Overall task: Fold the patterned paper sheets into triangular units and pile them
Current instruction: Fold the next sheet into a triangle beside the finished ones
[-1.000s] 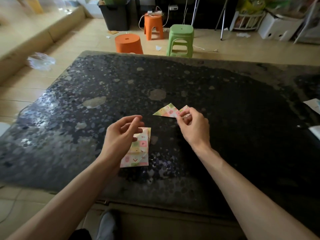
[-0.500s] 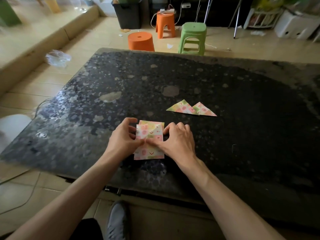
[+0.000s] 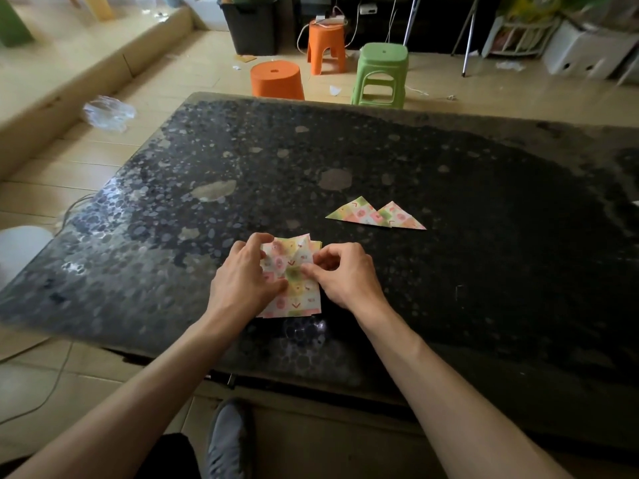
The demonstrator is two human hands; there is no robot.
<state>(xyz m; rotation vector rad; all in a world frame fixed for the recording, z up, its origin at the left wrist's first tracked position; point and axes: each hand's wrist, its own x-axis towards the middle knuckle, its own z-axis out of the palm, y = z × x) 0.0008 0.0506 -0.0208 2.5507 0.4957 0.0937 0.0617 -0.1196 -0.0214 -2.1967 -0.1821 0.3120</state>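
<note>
- A person's left hand [image 3: 247,281] and right hand [image 3: 342,274] work a small stack of patterned paper sheets [image 3: 301,300] lying near the front edge of a dark, speckled desk [image 3: 484,271].
- The left hand grips the top sheet [image 3: 287,257] at its left edge, with the fingers curled over the far corner and the thumb pressed on the paper's face.
- The right hand pinches the same sheet near its middle between thumb and forefinger, the remaining fingers curled in.
- The far part of the top sheet is raised and bowed off the stack, while the sheets beneath lie flat on the desk.
- Two folded triangular units [image 3: 375,216] sit farther back and to the right of the stack, side by side and touching at the base, well apart from both hands.
- Beyond the desk, a round orange stool [image 3: 276,79], a taller orange stool [image 3: 326,46] and a green stool [image 3: 380,76] stand on the tiled floor.
- A crumpled clear plastic bag [image 3: 109,112] lies on the floor at left, and a grey shoe [image 3: 226,440] shows below the desk's front edge.
</note>
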